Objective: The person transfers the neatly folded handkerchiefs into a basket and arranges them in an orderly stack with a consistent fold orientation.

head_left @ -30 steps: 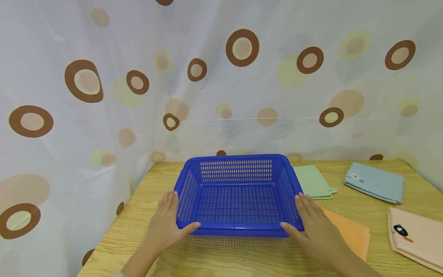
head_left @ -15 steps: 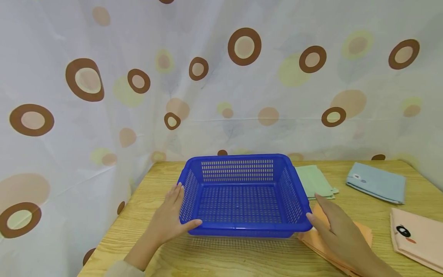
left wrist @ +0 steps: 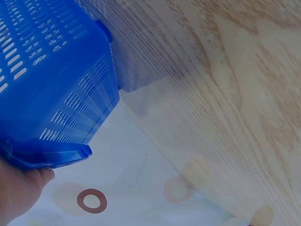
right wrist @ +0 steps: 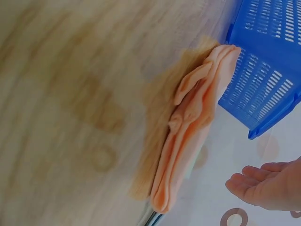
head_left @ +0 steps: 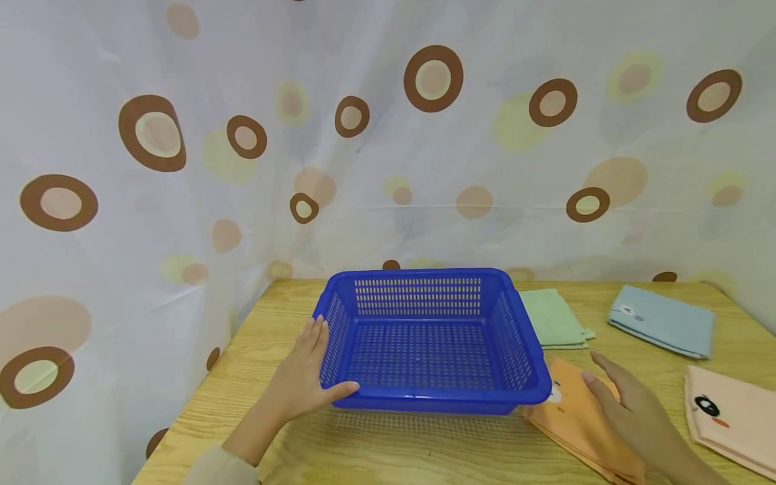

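Observation:
A blue plastic basket (head_left: 418, 399) with slotted walls stands on the wooden table, nothing inside it. My left hand (head_left: 297, 380) rests against its left side, fingers straight along the rim and thumb at the front corner. In the left wrist view, part of that hand (left wrist: 19, 190) touches the basket rim (left wrist: 51, 157). My right hand (head_left: 636, 414) is off the basket, held above a folded orange towel (head_left: 576, 417) with its fingers loose and holding nothing. The right wrist view shows the folded towel (right wrist: 193, 127) on the table, with the fingers (right wrist: 254, 181) apart from it.
Behind the orange towel lie a folded green towel (head_left: 552, 320), partly behind the basket, and a folded blue towel (head_left: 663, 322). A peach towel (head_left: 736, 417) with an embroidered eye lies at the right. A dotted curtain (head_left: 388, 155) hangs along the table's back and sides.
My right hand has let go of the basket's right side and moved right, over the orange towel. My left hand stays at the basket. The orange towel shows more fully now.

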`<act>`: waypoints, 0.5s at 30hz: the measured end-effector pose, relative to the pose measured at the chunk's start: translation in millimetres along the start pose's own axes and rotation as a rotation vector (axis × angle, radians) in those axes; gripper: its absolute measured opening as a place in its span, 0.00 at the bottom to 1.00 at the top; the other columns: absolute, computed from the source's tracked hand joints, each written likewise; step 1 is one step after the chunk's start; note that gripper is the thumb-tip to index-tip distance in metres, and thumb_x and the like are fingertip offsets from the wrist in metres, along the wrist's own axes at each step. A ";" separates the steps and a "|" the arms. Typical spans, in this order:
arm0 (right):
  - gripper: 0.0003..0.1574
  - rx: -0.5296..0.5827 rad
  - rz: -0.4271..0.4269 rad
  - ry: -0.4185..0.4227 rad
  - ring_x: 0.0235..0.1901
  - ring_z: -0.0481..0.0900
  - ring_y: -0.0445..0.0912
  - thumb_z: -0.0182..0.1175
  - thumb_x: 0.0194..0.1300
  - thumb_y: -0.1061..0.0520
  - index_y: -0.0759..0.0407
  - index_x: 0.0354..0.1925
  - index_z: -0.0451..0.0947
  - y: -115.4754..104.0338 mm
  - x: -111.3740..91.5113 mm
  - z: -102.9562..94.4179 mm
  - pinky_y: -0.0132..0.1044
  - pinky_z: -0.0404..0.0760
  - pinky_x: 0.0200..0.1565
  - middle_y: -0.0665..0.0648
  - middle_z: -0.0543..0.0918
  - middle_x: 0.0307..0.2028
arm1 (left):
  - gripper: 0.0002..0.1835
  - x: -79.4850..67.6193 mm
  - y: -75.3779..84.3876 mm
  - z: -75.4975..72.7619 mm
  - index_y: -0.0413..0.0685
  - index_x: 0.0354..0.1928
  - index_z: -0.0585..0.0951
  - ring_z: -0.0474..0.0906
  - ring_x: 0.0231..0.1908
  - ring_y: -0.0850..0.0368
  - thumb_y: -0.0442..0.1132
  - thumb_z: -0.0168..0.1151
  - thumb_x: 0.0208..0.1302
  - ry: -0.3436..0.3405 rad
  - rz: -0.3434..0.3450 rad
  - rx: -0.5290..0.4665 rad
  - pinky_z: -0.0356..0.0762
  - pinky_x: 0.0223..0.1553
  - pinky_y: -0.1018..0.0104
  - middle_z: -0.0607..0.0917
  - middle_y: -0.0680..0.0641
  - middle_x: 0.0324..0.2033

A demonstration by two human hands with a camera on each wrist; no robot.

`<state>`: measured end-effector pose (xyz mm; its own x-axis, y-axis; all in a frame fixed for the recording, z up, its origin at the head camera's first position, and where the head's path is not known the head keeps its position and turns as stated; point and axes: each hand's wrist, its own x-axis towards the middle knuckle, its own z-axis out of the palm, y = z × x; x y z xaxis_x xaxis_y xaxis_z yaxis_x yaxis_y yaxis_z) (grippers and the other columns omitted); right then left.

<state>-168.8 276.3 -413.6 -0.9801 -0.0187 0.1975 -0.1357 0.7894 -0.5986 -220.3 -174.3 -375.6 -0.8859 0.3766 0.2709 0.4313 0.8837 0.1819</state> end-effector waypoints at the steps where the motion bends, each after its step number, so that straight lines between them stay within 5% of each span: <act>1: 0.39 -0.002 0.006 -0.005 0.56 0.58 0.76 0.38 0.72 0.44 0.74 0.65 0.52 2.4 0.2 -0.6 0.67 0.64 0.47 0.79 0.60 0.61 | 0.58 -0.1 -0.1 -0.5 0.31 0.68 0.48 0.39 0.70 0.42 0.69 0.55 0.50 -0.002 0.001 0.002 0.46 0.70 0.51 0.46 0.35 0.70; 10: 0.42 -0.010 0.086 -0.102 0.55 0.58 0.77 0.36 0.72 0.43 0.77 0.66 0.46 17.3 -2.5 -15.6 0.65 0.70 0.44 0.83 0.56 0.60 | 0.58 1.0 1.7 -2.4 0.30 0.68 0.48 0.40 0.70 0.41 0.69 0.54 0.50 -0.002 0.019 0.015 0.45 0.70 0.51 0.46 0.34 0.69; 15: 0.48 0.012 0.215 -0.199 0.56 0.56 0.76 0.33 0.71 0.38 0.78 0.66 0.40 24.6 -5.0 -26.0 0.61 0.73 0.43 0.83 0.51 0.62 | 0.58 0.9 1.8 -1.5 0.29 0.67 0.48 0.40 0.70 0.40 0.69 0.54 0.50 -0.013 0.013 0.021 0.45 0.70 0.50 0.46 0.33 0.69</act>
<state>-163.5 311.8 -409.1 -0.9955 0.0277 -0.0905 0.0780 0.7813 -0.6193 -220.1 -172.8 -373.6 -0.8827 0.3913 0.2603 0.4388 0.8844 0.1588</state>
